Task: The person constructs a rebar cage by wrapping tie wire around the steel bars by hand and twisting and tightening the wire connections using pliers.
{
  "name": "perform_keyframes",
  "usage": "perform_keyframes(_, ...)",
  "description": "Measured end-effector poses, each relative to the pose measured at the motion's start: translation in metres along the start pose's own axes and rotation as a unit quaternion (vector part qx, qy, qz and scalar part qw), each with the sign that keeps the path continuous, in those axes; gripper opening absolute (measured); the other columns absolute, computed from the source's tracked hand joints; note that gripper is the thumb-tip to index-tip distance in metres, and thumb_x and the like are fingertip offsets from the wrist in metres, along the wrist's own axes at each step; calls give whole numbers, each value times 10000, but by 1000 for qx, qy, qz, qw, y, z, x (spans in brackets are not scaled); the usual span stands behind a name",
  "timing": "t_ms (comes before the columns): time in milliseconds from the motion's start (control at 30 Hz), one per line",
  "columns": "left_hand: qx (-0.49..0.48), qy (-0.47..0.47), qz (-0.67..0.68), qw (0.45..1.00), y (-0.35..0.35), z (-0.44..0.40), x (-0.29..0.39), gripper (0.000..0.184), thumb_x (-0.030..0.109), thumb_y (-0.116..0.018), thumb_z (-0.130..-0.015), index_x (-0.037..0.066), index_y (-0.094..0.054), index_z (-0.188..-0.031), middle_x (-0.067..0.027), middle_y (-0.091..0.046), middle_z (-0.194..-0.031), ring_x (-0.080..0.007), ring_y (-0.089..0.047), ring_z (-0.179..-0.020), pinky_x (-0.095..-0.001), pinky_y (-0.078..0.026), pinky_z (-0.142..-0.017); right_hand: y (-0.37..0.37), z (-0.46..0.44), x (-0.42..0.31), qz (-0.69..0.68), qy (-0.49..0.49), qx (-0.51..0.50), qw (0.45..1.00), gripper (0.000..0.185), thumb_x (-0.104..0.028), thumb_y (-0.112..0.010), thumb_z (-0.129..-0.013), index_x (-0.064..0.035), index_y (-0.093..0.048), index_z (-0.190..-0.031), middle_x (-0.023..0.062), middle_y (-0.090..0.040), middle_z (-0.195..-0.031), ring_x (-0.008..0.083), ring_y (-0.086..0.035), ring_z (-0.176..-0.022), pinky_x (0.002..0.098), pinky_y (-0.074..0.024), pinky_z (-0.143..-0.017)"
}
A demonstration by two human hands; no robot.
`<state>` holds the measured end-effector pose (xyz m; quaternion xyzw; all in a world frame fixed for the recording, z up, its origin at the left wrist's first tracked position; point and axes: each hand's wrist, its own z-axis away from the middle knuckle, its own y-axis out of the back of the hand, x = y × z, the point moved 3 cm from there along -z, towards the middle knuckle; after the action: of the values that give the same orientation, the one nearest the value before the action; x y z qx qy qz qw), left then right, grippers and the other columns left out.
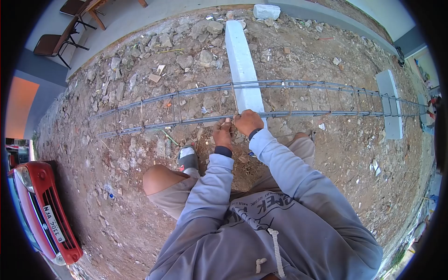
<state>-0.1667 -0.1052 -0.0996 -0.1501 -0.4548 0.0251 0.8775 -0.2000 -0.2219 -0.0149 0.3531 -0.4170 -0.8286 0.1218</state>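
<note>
Stretching L-R: rebar cage [284, 114]; R hand [248, 122] clamped on, L hand [222, 132] grip unclear.

The bar cage [280, 114] is of dull metal. Beneath it, the pale beam [243, 65] appears matt and rather smooth. Around the cage, the ground [116, 177] is rough earth and stone. Nearer than the cage are the sweatshirt [298, 224] of matt cloth and, leftward, the glossy painted car [44, 205].
</note>
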Motion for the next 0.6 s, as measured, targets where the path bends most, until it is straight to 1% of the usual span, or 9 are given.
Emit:
perform_keyframes(33,26,-20,-3,999,-1,1,-3,154,210,-643,-871,91,-546,-889,15,-583,-698,-84,-538,-574,-230,-385,-469,1,1,1,4,8,5,1000,422,-361,-551,-827,41,-665,-890,266,-637,-930,396,-622,-904,443,-493,-813)
perform_keyframes(133,101,-40,10,994,-3,3,-4,203,220,-661,-858,68,-528,-882,-1,-576,-683,-93,-528,-559,-240,-394,-472,5,6,-4,23,7,17,1000,415,-359,-556,-824,37,-663,-891,258,-642,-928,392,-626,-903,444,-496,-813)
perform_keyframes(233,84,-126,-51,987,2,-14,-13,220,207,-686,-837,41,-543,-845,-18,-583,-671,-107,-527,-560,-270,-419,-494,11,12,-9,33,5,15,999,408,-359,-562,-820,31,-659,-893,247,-649,-924,385,-630,-904,445,-499,-813)
perform_keyframes(333,121,-191,-190,955,2,-13,-10,212,182,-694,-827,25,-556,-795,-39,-592,-664,-117,-530,-567,-289,-436,-525,13,12,-12,57,5,5,998,370,-342,-577,-817,7,-659,-908,219,-659,-941,355,-635,-921,422,-508,-807)
perform_keyframes(433,150,-222,-258,928,3,-18,-11,232,197,-702,-806,1,-589,-755,-65,-614,-666,-144,-556,-588,-312,-452,-568,8,11,-9,67,19,4,998,404,-360,-573,-809,25,-657,-898,244,-649,-933,374,-631,-914,436,-502,-812)
perform_keyframes(533,140,-255,-370,882,3,-26,-4,226,199,-693,-774,-19,-631,-770,-108,-632,-668,-173,-573,-598,-330,-453,-587,7,11,-11,67,17,10,998,419,-372,-569,-798,24,-658,-904,246,-648,-945,369,-630,-923,427,-500,-823)
perform_keyframes(600,130,-200,-364,900,2,-30,-1,223,192,-684,-748,-26,-655,-785,-133,-642,-677,-205,-585,-606,-347,-456,-604,10,13,-15,61,4,0,998,429,-377,-562,-791,24,-660,-905,244,-648,-948,368,-630,-926,420,-498,-830)
